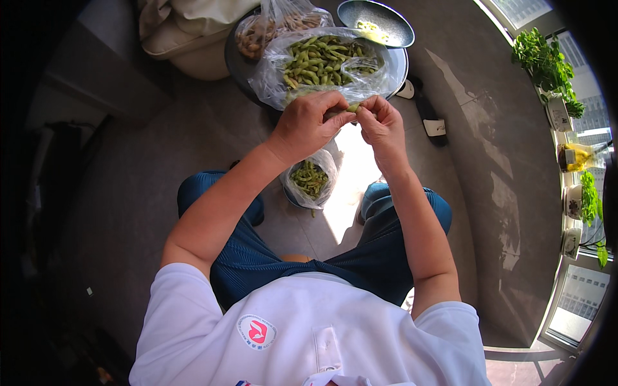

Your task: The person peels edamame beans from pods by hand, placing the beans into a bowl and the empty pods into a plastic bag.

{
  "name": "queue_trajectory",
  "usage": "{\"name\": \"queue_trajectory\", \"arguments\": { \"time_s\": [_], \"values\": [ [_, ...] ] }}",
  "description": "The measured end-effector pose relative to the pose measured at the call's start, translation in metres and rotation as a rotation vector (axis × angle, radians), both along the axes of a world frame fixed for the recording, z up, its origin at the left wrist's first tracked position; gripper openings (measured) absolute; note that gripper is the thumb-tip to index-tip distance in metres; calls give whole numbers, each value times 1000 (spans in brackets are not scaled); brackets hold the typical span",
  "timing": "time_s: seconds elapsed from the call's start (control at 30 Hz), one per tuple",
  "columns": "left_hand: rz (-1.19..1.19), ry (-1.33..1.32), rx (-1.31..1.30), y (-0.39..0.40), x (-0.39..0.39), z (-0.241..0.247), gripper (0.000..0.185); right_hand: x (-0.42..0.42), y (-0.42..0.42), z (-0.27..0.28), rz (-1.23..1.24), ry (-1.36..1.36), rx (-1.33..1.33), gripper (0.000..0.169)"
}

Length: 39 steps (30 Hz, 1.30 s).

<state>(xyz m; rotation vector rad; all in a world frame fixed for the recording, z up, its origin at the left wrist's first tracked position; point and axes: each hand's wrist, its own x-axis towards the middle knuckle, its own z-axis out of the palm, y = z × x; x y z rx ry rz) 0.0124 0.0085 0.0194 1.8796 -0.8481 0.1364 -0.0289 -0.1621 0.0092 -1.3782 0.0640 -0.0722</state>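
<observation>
A green soybean pod (354, 107) is pinched between my left hand (311, 123) and my right hand (383, 126), whose fingertips nearly meet in front of the near edge of a round table. Beyond them an open clear plastic bag (270, 72) on the table holds many green pods (316, 60). At its far right stands a dark speckled bowl (393, 26), tilted, with some pale green shelled beans (372, 30) in it. On the floor between my legs, a small bin lined with a plastic bag (331, 186) contains pods or pod shells (309, 179).
Another plastic bag (289, 12) with brown, knobbly contents, perhaps peanuts, sits at the table's far left. A cream cushioned seat (198, 43) is beside it. Black-and-white slippers (432, 113) lie on the floor to the right. Potted plants (545, 62) line the window side.
</observation>
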Motion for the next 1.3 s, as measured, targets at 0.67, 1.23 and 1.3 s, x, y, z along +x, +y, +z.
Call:
{"name": "queue_trajectory", "arguments": {
  "time_s": [0.67, 1.23, 1.3],
  "values": [
    [-236, 907, -421, 1, 10, -17, 24, -3, 12, 1, -65, -145, -289, 9],
    [-231, 908, -344, 1, 13, -15, 23, -3, 4, 9, -122, -249, -245, 11],
    [-249, 901, -356, 1, 14, -17, 22, -3, 7, 4, -147, -331, -495, 15]
  ]
}}
